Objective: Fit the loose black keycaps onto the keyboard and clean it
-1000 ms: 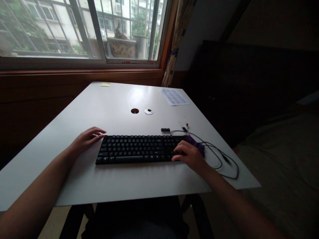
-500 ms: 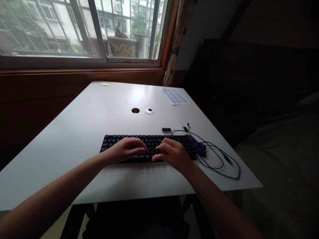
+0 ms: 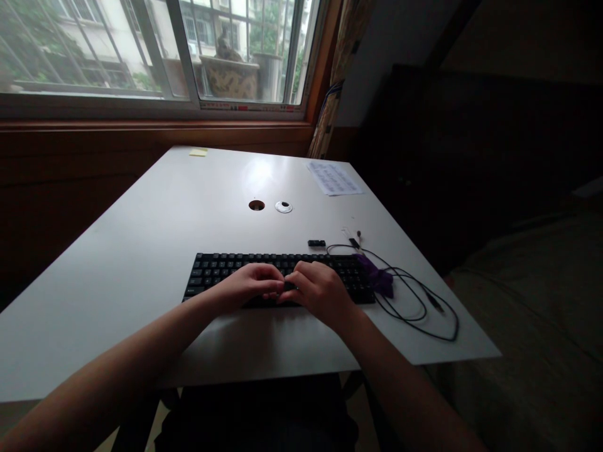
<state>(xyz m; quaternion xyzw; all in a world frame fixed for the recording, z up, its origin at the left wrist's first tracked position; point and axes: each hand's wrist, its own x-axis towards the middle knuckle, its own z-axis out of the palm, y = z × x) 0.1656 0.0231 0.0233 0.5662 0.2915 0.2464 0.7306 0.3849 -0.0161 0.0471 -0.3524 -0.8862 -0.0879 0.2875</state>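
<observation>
A black keyboard lies near the front of the white table. My left hand is over the middle of the keyboard, its thumb and fingers pinched together. Right beside it, my right hand has its fingers curled and closed, with the fingertips close to those of my left hand. A small dark bit shows between the two hands, too small to tell from the keys behind. Whatever the fingertips hold is hidden.
Right of the keyboard lie a purple cloth and a looped black cable. Behind it is a small black piece. Farther back are a round hole, a round cover, printed sheets and a yellow note.
My hands have come together over the keyboard, the left moving right and the right moving slightly left. My left fingers have closed further. The view has shifted slightly.
</observation>
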